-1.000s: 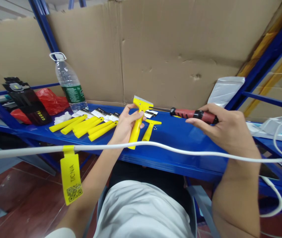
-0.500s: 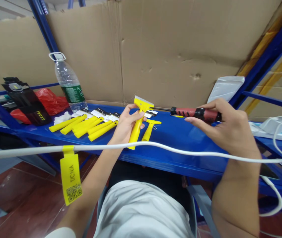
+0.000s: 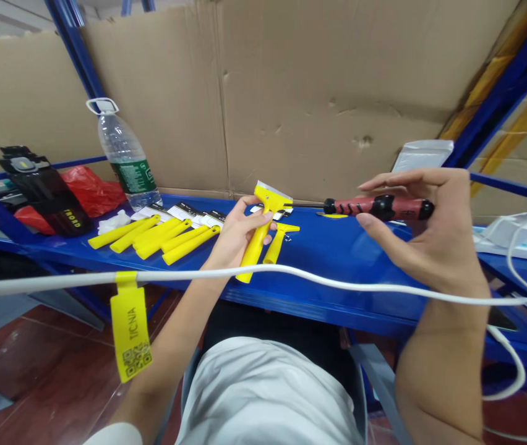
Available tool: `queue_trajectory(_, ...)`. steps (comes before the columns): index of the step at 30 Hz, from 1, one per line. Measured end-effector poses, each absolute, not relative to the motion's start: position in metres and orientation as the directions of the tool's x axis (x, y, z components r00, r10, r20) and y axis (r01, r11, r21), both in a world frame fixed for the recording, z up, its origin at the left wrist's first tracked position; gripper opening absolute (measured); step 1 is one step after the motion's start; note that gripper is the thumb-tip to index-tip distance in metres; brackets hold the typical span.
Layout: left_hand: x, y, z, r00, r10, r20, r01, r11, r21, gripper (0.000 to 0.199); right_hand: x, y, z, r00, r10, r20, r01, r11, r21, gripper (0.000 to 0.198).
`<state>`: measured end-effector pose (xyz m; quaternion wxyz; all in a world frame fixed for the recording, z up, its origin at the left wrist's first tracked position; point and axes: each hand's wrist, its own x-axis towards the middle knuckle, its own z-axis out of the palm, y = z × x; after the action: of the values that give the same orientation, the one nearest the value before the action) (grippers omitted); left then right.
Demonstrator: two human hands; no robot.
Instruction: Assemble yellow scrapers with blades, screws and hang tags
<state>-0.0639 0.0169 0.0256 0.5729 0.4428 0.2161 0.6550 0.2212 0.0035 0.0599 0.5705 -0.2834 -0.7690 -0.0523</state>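
Observation:
My left hand [image 3: 244, 230] is wrapped round the handle of a yellow scraper [image 3: 258, 238], its blade edge up. A red and black screwdriver [image 3: 384, 207] lies level in the air, its thin shaft reaching the right side of the scraper's head. Around the screwdriver's handle is my right hand [image 3: 435, 238]: the fingers are loosened above, the thumb is below, and the handle's end rests by the palm. A smaller yellow scraper [image 3: 278, 243] lies on the blue shelf just right of my left hand. Small metal bits beside it are too tiny to name.
Several yellow handles [image 3: 164, 238] lie in a row on the blue shelf [image 3: 338, 266], with black-and-white cards behind them. Left stand a plastic bottle [image 3: 127, 157], a red bag [image 3: 91, 188] and a black flask [image 3: 45, 191]. A white cable [image 3: 310, 275] crosses in front. Cardboard [image 3: 338, 93] walls the back.
My right hand has loosened its fingers round the screwdriver's handle and turned at the wrist. The scraper in my left hand has tilted slightly.

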Motion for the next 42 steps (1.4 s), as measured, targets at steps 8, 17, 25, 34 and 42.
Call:
queue_trajectory(8,-0.0667,0.0145,0.0271,0.096,0.931,0.351,-0.539,-0.248,0.805,0.053,0.217,0.0015,0.0621,-0.124,0.23,0.965,0.534,0.835,-0.13,0.038)
queue_trajectory(17,-0.0673,0.0132,0.0282,0.097,0.932,0.349,-0.531,-0.248,0.81,0.052,0.2201,-0.0002,0.0641,-0.132,0.336,0.932,0.553,0.806,-0.212,0.038)
queue_trajectory(25,-0.0684,0.0128,0.0284,0.109,0.931,0.349,-0.52,-0.246,0.818,0.053,0.217,-0.0001,0.0607,-0.108,0.274,0.956,0.486,0.853,-0.189,0.042)
queue_trajectory(34,-0.0676,0.0129,0.028,0.14,0.928,0.346,-0.532,-0.224,0.816,0.051,0.2137,0.0002,0.0618,-0.039,0.224,0.974,0.473,0.863,-0.18,0.044)
queue_trajectory(42,-0.0709,0.0138,0.0292,0.138,0.924,0.356,-0.53,-0.235,0.815,0.053,0.2166,0.0004,0.0629,-0.098,0.305,0.947,0.451,0.862,-0.231,0.045)
